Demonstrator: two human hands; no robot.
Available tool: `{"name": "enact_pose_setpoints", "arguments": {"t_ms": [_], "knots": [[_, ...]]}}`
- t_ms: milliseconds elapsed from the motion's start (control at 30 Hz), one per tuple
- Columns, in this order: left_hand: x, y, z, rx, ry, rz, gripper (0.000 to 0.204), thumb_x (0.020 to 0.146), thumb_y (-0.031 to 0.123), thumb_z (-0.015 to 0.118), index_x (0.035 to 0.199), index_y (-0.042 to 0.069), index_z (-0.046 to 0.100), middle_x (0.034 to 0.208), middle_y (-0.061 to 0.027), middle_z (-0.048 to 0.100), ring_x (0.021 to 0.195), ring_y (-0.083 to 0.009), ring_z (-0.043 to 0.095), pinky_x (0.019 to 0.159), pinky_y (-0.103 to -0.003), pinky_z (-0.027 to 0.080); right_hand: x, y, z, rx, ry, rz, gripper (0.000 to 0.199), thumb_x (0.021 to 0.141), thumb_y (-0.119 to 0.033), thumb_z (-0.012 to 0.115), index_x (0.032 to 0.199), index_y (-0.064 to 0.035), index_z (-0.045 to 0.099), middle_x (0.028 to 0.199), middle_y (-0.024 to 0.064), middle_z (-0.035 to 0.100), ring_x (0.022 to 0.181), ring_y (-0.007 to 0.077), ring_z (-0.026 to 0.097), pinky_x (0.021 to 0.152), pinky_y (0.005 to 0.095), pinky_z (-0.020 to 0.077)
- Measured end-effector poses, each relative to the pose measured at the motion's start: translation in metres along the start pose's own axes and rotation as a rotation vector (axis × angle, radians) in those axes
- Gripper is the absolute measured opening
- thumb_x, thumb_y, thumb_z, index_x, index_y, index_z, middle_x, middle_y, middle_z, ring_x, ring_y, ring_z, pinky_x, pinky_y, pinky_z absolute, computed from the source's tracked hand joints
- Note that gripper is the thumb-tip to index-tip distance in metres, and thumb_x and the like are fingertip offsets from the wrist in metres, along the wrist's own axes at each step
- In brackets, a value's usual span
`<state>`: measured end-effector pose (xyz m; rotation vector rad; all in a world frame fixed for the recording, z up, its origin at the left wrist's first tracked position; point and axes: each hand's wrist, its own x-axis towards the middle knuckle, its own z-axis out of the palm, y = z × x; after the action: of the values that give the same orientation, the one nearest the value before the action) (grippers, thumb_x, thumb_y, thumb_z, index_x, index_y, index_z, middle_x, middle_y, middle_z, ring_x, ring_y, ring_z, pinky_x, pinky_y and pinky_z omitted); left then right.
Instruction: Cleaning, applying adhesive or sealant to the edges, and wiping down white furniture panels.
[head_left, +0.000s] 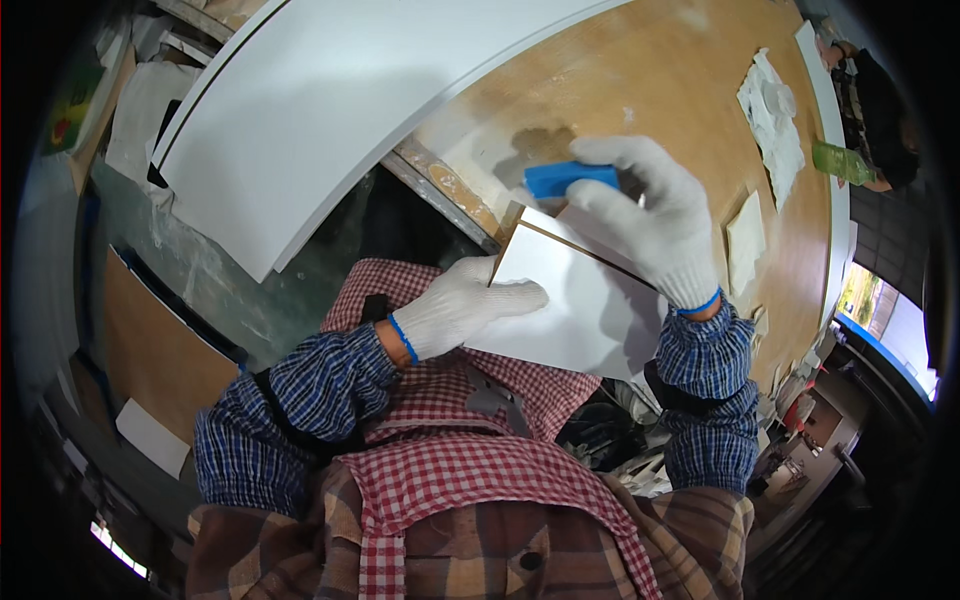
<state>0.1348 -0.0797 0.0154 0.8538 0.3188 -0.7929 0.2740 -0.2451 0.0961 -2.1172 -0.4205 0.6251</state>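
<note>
Faces a tan wooden counter (670, 110) and a large white flat panel (340, 90) at far left. Clamps a smaller white rectangular board (580, 305) at near centre in the white-gloved left grip (460, 308). Pinches a small blue block (560, 180) in the white-gloved right grip (663, 218), near the board's far edge.

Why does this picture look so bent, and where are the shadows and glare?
Head view: fisheye lens bends straight edges and darkens the corners; bright sheen on the held white board, shadow toward its right end; another shadow on the brown tabletop beside the blue block; the opening at far right glares.
</note>
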Motion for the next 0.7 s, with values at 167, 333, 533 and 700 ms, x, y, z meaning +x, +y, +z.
{"name": "enact_pose_setpoints", "arguments": {"t_ms": [167,333,533,700], "knots": [[-0.003,-0.002,0.0,-0.074,0.023,-0.026,0.037,0.097,0.017,0.064,0.127,-0.005,0.061,0.116,-0.0079,0.068,0.102,-0.0138,0.065,0.09,-0.028,0.053,-0.027,-0.003,-0.035,0.186,0.302,-0.042,0.039,0.089,-0.011,0.073,0.125,0.0005,0.061,0.101,0.0072,0.068,0.084,0.0118,0.064,0.073,0.0252,0.0534],[0.005,-0.003,0.002,0.002,0.122,-0.093,0.035,0.096,0.014,0.064,0.124,-0.006,0.062,0.113,-0.0095,0.069,0.098,-0.0161,0.067,0.086,-0.03,0.055,-0.125,0.044,-0.09,0.474,0.746,0.061,0.039,0.095,-0.009,0.063,0.132,0.0019,0.055,0.087,0.0039,0.059,0.071,0.0078,0.053,0.059,0.0205,0.042],[0.016,0.001,0.02,0.138,0.251,-0.083,0.033,0.098,0.016,0.061,0.123,-0.006,0.059,0.111,-0.0098,0.066,0.098,-0.0189,0.066,0.085,-0.031,0.055,-0.29,0.103,-0.128,0.526,1.335,0.12,0.034,0.1,-0.014,0.058,0.131,0.0026,0.055,0.091,0.0035,0.06,0.071,0.0065,0.053,0.062,0.0204,0.0449],[0.05,-0.008,0.008,0.25,0.281,0.013,0.042,0.1,0.017,0.059,0.134,-0.004,0.049,0.123,-0.011,0.06,0.108,-0.0213,0.062,0.089,-0.035,0.054,-0.358,0.162,-0.136,0.415,1.611,0.246,0.038,0.094,-0.01,0.065,0.129,0.0025,0.058,0.091,0.0022,0.061,0.072,0.0067,0.055,0.063,0.0205,0.0458]]}}
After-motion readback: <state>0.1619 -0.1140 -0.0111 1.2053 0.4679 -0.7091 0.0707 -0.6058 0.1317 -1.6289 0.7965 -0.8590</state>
